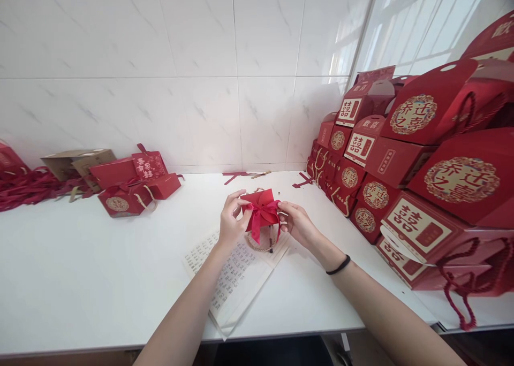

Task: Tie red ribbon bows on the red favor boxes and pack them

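Red box (264,196) with ribbon bow (261,212), toward the back edge of the surface (120,280).
Left hand (233,217) and right hand (297,225) each pinch a bow side; box likely light, crushable, ribbon soft, slippery: best held by loops.

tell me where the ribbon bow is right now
In the head view, the ribbon bow is just below the middle, on the small red box, between the left hand and the right hand.
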The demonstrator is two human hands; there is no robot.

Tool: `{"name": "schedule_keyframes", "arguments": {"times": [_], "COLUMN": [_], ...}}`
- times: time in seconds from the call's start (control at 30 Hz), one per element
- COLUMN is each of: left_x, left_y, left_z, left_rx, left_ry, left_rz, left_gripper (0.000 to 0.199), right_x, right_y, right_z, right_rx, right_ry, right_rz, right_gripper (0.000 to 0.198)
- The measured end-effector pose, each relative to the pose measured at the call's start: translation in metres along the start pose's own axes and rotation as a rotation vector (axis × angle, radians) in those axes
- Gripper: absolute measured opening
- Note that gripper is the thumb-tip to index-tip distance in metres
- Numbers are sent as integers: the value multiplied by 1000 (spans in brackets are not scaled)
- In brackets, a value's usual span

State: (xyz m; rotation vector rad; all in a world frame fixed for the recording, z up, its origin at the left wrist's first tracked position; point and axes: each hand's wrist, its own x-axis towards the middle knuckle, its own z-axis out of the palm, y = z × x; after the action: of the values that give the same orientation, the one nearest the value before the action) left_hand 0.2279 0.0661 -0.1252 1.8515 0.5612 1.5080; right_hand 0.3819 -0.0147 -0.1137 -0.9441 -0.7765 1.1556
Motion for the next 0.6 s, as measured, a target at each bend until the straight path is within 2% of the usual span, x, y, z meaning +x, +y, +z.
{"name": "schedule_keyframes", "arguments": {"times": [0.13, 0.27, 0.37, 0.47, 0.6], "left_x": [-1, -1, 0, 1, 3], "left_y": [0, 1, 2, 4, 7], "left_z": [1, 1, 0, -2, -4], "left_rx": [1, -19, -39, -38, -94], "left_ry": [30, 25, 23, -18, -104], "left_rz": [4, 14, 24, 22, -42], "left_gripper": [12, 5, 14, 5, 18], "right_x": [0, -1, -1, -1, -1], "right_y": [0, -1, -1, -1, -1], "right_z": [0, 0, 0, 0, 0], "right_rx": [3, 1, 1, 2, 3], "right_ry": [-8, -10, -9, -15, -27], "right_rz": [-1, 0, -1, -3, -1], "right_gripper": [32, 31, 31, 31, 31]}}
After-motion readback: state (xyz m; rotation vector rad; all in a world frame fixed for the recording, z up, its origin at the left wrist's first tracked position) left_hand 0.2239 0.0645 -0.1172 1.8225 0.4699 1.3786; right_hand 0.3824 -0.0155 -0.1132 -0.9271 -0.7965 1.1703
